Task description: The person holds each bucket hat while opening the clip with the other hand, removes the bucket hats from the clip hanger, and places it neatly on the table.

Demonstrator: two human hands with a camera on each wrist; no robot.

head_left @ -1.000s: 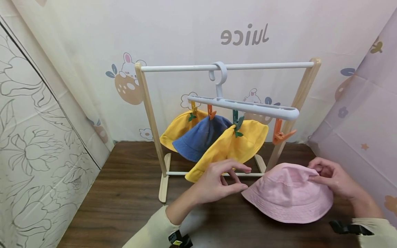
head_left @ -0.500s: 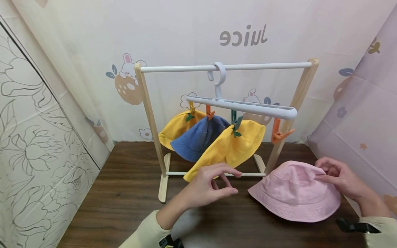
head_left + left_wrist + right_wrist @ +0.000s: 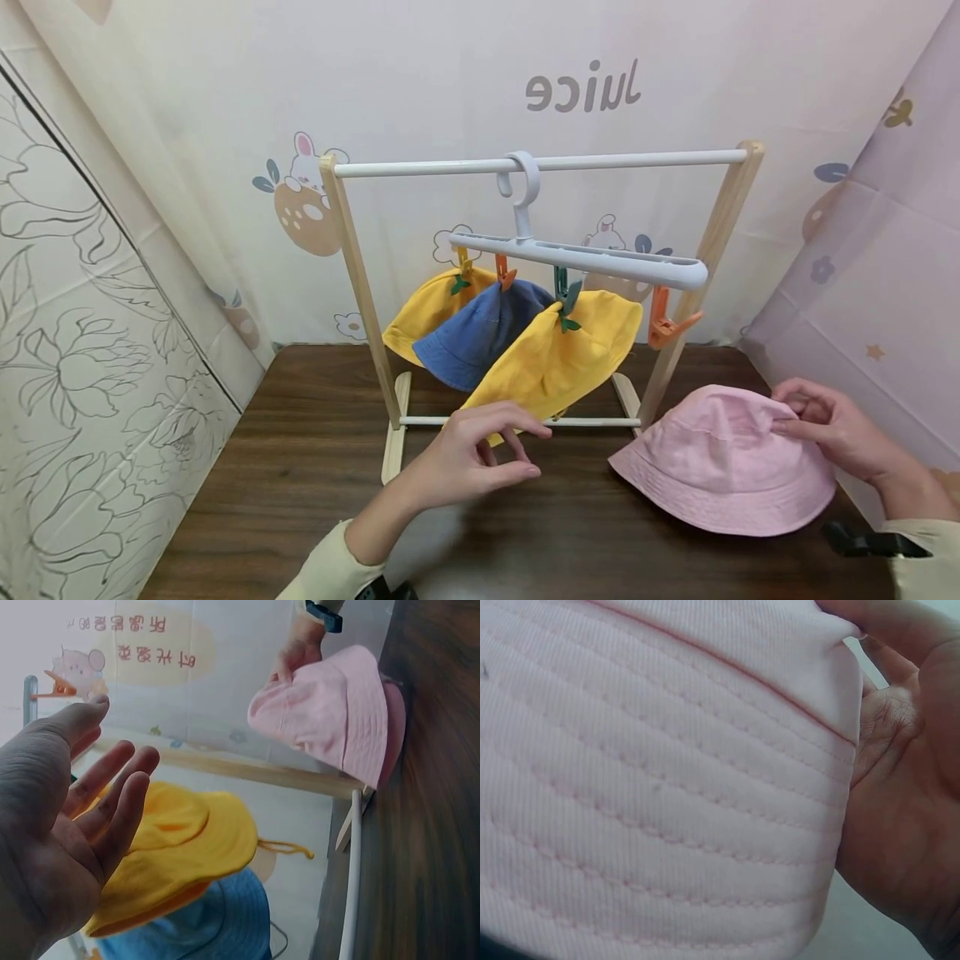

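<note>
My right hand [image 3: 843,433] pinches the crown of a pink bucket hat [image 3: 727,467] between thumb and fingers, at the right of the table. In the right wrist view the hat's stitched brim [image 3: 667,810] fills most of the picture. My left hand [image 3: 472,454] holds nothing; its fingers are loosely bent, with thumb and forefinger apart, in front of the nearer yellow hat [image 3: 562,358]. That hat hangs from a green clip [image 3: 567,292]. Behind it a blue hat [image 3: 483,333] and another yellow hat [image 3: 427,317] hang from clips. An orange clip [image 3: 667,321] at the hanger's right end holds nothing.
A grey-white clip hanger [image 3: 600,260] hooks over the white top bar [image 3: 637,160] of a wooden stand [image 3: 360,292]. The stand's lower bar [image 3: 592,422] runs near the brown table [image 3: 300,500]. Printed curtains [image 3: 420,83] enclose the back and sides.
My left hand has let go of the pink hat's brim and drawn away to the left. My right hand has carried the hat slightly to the right.
</note>
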